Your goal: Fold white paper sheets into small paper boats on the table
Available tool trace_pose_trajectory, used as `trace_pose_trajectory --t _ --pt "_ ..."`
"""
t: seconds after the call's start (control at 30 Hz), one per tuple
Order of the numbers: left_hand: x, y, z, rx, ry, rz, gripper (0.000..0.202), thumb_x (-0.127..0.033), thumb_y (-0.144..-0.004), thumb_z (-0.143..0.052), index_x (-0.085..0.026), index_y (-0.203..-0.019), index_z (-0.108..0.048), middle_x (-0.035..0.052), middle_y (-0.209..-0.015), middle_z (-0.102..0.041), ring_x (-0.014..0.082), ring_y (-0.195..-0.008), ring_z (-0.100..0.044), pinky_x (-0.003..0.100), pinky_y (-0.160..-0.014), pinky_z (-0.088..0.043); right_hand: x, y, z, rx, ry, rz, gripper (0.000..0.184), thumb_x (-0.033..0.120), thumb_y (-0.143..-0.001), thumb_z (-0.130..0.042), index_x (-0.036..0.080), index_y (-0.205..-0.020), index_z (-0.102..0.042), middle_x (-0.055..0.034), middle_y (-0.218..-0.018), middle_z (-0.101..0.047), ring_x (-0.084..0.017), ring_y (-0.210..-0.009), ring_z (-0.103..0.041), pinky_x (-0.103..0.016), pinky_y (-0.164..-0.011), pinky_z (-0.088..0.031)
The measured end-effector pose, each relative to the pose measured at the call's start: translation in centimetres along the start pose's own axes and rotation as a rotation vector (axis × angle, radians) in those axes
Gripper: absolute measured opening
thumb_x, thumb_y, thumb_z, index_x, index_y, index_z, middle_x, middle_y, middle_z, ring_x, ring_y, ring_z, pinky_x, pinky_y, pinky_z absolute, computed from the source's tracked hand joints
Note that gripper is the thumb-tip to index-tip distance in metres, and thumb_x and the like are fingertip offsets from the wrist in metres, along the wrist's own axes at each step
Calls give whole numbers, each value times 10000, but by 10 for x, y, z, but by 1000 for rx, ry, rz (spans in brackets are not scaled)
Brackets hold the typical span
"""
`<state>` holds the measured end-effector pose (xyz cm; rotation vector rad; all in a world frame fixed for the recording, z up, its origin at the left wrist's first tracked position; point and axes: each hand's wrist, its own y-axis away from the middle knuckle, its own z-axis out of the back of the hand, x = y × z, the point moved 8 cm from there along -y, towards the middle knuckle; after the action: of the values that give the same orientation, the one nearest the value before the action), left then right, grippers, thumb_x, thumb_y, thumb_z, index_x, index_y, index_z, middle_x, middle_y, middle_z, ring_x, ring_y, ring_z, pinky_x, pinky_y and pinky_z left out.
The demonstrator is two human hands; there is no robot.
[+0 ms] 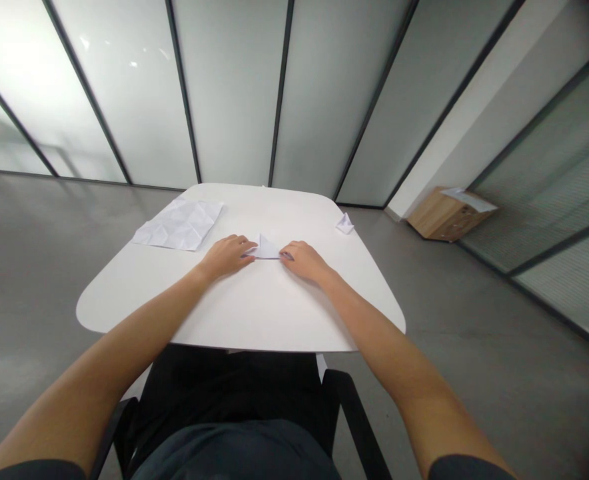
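A small folded sheet of white paper (266,250) lies near the middle of the white table (274,307), with a pointed flap at its top. My left hand (229,255) grips its left end, fingers closed over the edge. On the opposite end, my right hand (303,259) pinches the paper between thumb and fingers. Parts of both ends are hidden under the fingers.
A creased, unfolded white sheet (180,223) lies at the table's far left. Near the right edge sits a small folded paper shape (345,224). A wooden box (447,215) stands on the floor by the glass wall. Chair armrests flank my lap.
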<state>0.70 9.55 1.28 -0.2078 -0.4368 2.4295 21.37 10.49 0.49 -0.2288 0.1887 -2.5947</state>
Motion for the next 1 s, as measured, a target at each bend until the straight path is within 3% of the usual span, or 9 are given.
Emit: trace_pose_trajectory --t 0.23,0.5,0.7,0.83,1.0 --pt "-5 -1 3 44 -28 29 420 -482 -1087 -459 -311 -1398 -684 91 -1228 -755 270 -1074 -708 370 -891 -545 3 -1 2 -33 -36 -39 316 358 -1039 -629 223 -1303 -737 -99 -1274 -732 -241 -1179 -638 -346 -1061 -464" --pt "-4 -2 7 35 14 32 432 -511 -1086 -458 -322 -1393 -695 84 -1162 -780 267 -1035 -733 359 -870 -542 -9 -5 -3 -92 -123 -100 344 312 -1028 -641 208 -1350 -702 -105 -1304 -722 -235 -1226 -631 -352 -1113 -444" --pt "-1 -3 11 -27 78 51 458 -477 -1110 -416 -294 -1461 -646 87 -1163 -783 242 -959 -746 336 -863 -533 -19 -3 4 -276 -276 -264 573 302 -1001 -642 169 -1543 -506 -151 -1392 -688 -248 -1226 -669 -369 -1098 -476" --pt "-2 -3 16 -87 170 70 457 -424 -1108 -423 -286 -1510 -589 75 -1167 -781 205 -890 -741 317 -864 -535 -22 -1 1 -281 -378 -379 696 383 -1009 -650 149 -1598 -362 -119 -1181 -786 -251 -1058 -744 -369 -986 -529" --pt "0 -4 15 -130 277 117 467 -388 -1083 -460 -288 -1529 -554 52 -1185 -778 182 -843 -740 315 -868 -557 -17 -6 -8 -229 -390 -390 580 461 -1022 -656 190 -1492 -454 -72 -1083 -825 -247 -1108 -758 -371 -1006 -513"
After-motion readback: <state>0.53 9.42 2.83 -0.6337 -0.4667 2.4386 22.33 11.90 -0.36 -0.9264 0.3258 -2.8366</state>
